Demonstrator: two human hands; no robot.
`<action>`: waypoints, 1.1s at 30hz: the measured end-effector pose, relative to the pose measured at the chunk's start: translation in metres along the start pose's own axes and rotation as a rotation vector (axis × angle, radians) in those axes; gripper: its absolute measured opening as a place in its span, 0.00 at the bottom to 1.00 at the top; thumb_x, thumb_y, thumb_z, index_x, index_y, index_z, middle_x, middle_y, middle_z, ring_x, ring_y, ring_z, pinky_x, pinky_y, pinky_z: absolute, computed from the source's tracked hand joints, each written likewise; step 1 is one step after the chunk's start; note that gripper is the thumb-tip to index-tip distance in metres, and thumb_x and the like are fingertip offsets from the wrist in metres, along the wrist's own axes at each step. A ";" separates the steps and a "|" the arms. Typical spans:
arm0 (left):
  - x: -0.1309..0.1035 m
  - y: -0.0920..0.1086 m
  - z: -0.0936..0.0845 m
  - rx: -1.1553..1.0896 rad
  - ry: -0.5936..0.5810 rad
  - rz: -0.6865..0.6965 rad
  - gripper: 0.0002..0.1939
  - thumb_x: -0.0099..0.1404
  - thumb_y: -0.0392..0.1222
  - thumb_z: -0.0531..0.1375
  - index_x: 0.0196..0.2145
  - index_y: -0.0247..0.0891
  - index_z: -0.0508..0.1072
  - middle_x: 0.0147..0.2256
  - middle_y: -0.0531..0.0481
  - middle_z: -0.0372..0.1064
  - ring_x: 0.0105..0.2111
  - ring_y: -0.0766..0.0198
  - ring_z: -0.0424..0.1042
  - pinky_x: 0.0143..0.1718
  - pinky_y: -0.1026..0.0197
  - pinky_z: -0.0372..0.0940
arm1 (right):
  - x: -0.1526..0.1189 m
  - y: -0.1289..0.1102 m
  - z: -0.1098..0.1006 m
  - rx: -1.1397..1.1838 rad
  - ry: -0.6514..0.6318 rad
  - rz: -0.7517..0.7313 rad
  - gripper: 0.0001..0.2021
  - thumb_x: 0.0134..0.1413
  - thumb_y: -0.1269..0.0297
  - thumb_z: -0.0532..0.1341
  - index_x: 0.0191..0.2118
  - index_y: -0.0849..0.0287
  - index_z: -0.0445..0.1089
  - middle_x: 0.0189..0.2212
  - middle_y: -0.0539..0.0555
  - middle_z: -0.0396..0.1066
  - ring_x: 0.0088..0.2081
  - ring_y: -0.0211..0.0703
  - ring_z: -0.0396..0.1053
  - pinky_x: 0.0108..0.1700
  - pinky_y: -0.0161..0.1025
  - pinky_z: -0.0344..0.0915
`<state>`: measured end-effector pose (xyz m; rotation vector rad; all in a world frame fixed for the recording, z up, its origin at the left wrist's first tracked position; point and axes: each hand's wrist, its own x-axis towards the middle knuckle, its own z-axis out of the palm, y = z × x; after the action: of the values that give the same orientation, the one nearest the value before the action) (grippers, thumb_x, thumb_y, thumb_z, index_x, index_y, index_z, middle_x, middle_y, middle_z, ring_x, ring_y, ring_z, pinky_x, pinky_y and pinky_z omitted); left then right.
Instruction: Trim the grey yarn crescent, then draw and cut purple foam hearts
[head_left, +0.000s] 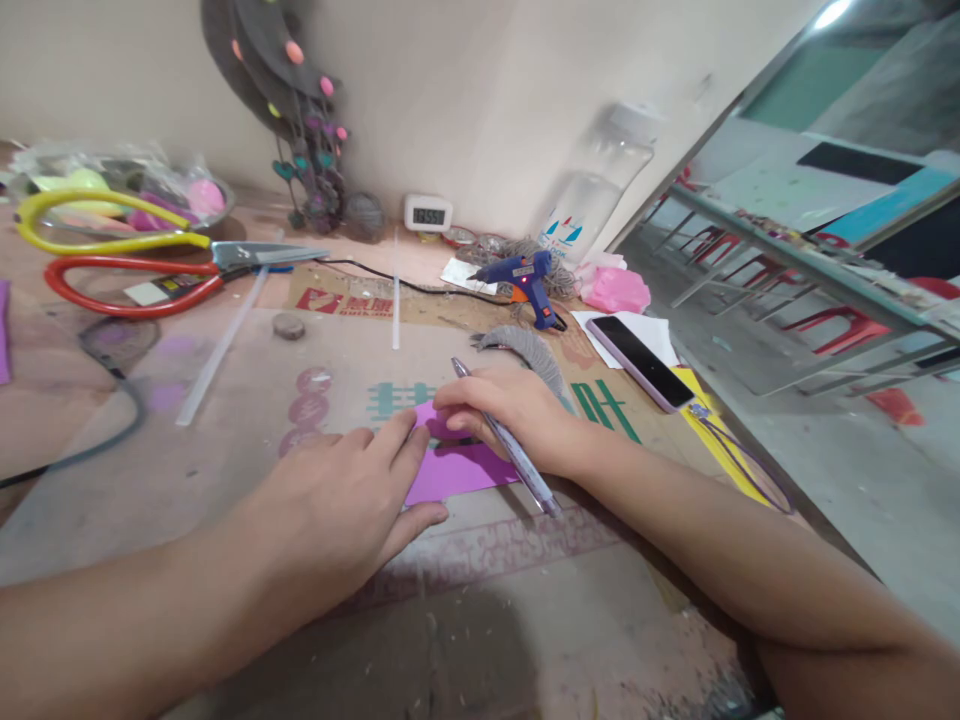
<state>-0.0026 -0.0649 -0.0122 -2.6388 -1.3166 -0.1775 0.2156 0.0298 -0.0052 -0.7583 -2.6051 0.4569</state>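
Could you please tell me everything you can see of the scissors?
The scissors have one yellow and one red looped handle, both smooth and plastic-looking, and silvery, metal-looking blades. They lie on the work surface near the bowl, blades pointing right and looking closed or nearly so. Neither the left hand nor the right hand touches them.

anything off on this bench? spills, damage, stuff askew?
Minor: dark crumbs litter the bench at its near right, below the right forearm; looks like unswept debris. Nothing else clearly broken or spilled.
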 end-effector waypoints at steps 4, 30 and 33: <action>0.001 0.000 -0.002 -0.010 -0.041 -0.001 0.26 0.71 0.58 0.58 0.54 0.35 0.79 0.55 0.33 0.76 0.34 0.47 0.81 0.33 0.49 0.75 | 0.000 -0.003 -0.003 0.073 -0.004 0.051 0.13 0.69 0.52 0.58 0.43 0.52 0.77 0.31 0.52 0.76 0.33 0.44 0.71 0.39 0.38 0.63; -0.006 0.002 -0.005 -0.054 -0.052 0.047 0.20 0.74 0.44 0.54 0.61 0.43 0.72 0.36 0.43 0.75 0.29 0.54 0.77 0.26 0.58 0.67 | 0.011 -0.014 0.009 0.666 0.316 0.581 0.12 0.56 0.58 0.65 0.32 0.54 0.61 0.20 0.42 0.64 0.20 0.34 0.60 0.23 0.33 0.55; -0.003 0.000 -0.003 -0.075 -0.065 0.027 0.22 0.74 0.47 0.55 0.61 0.39 0.73 0.33 0.43 0.77 0.28 0.52 0.78 0.26 0.56 0.68 | 0.012 -0.009 0.013 0.667 0.341 0.546 0.15 0.53 0.56 0.67 0.30 0.54 0.60 0.20 0.43 0.63 0.20 0.33 0.58 0.23 0.33 0.53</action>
<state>-0.0045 -0.0681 -0.0099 -2.7461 -1.3178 -0.1411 0.1968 0.0267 -0.0097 -1.1561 -1.7327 1.1573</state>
